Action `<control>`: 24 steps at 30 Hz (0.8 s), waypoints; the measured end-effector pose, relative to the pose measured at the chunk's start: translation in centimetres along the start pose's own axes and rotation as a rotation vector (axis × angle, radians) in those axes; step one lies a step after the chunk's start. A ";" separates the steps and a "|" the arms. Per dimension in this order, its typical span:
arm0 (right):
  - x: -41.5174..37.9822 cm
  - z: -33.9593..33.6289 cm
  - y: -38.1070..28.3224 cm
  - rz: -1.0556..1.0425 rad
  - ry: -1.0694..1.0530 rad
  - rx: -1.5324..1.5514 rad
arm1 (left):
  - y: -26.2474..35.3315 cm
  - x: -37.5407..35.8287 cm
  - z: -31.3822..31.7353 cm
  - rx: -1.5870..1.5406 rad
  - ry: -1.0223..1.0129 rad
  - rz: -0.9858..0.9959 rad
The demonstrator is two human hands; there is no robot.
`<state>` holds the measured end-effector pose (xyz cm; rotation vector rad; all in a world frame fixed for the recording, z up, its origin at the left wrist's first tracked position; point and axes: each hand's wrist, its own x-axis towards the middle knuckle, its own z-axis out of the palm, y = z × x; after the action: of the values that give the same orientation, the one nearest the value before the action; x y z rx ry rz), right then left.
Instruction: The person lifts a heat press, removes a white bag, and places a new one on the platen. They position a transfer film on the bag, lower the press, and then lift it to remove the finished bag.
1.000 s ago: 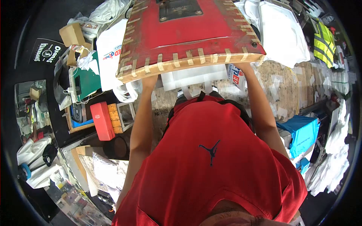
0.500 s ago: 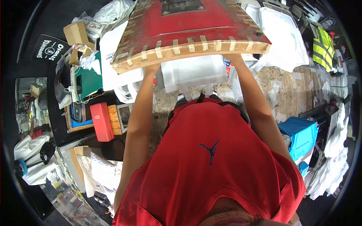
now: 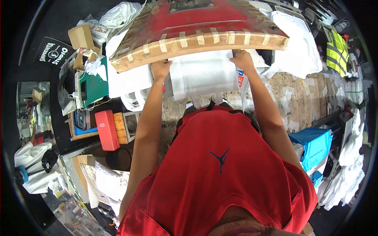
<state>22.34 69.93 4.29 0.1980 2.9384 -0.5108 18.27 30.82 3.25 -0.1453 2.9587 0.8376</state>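
Observation:
A white fabric bag (image 3: 202, 78) with strap-like ends hanging toward me lies on the press bed, under the raised red upper plate (image 3: 197, 21) of a heat press. Tan tape strips line that plate's front edge. My left hand (image 3: 160, 70) is closed at the bag's left edge, thumb toward the fabric. At the right edge, my right hand (image 3: 243, 61) is closed in the same way. Both hands are just below the plate's front edge. The far part of the bag is hidden beneath the plate.
White fabric pieces (image 3: 293, 43) lie right of the press, white sheets (image 3: 128, 84) to its left. Farther left are a green board (image 3: 94, 84) and a red box (image 3: 106, 129). A blue cloth (image 3: 315, 145) covers something at right; a yellow vest (image 3: 337, 51) hangs beyond.
Both hands have come out from beneath the red plate and now show at the bag's side edges. More lettering shows beside my right hand. The view has shifted slightly.

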 end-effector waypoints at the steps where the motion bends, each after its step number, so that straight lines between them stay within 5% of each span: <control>1: 0.1 0.0 0.0 -0.001 -0.001 0.000 | -0.3 0.1 0.2 -0.032 0.047 0.008; 17: -0.7 -0.7 -0.1 -0.023 0.054 0.089 | -1.3 -0.2 0.8 -0.155 0.248 -0.057; 24: -1.1 -0.5 0.5 0.003 0.041 0.205 | -0.5 -2.3 0.2 -0.148 0.151 -0.011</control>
<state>23.41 70.41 4.76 0.2389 2.9213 -0.8166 20.60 30.65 3.02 -0.2428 3.0281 1.0906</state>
